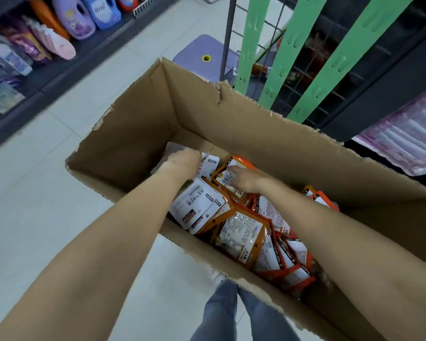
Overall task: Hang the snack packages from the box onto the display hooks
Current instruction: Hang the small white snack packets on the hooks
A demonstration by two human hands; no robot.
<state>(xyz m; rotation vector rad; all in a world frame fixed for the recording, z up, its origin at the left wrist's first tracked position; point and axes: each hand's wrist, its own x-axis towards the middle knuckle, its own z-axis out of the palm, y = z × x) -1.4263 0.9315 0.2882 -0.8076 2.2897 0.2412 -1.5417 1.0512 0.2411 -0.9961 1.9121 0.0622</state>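
Observation:
A large open cardboard box (pixel 256 134) stands on the floor in front of me, holding several snack packages, white ones (pixel 197 203) at the left and orange ones (pixel 241 232) towards the right. Both my arms reach down into it. My left hand (pixel 182 159) is deep at the box's far left, its fingers curled over a white package (pixel 210 163). My right hand (pixel 242 178) lies on an orange package (pixel 231 168) with fingers spread forward. Green display strips with hooks (pixel 293 48) hang beyond the box.
A dark wire rack (pixel 312 70) stands behind the green strips. A purple stool (pixel 202 55) sits on the tiled floor past the box. Detergent bottles (pixel 74 18) fill a low shelf at the left. Pink wrapped packs (pixel 408 134) lie at the right.

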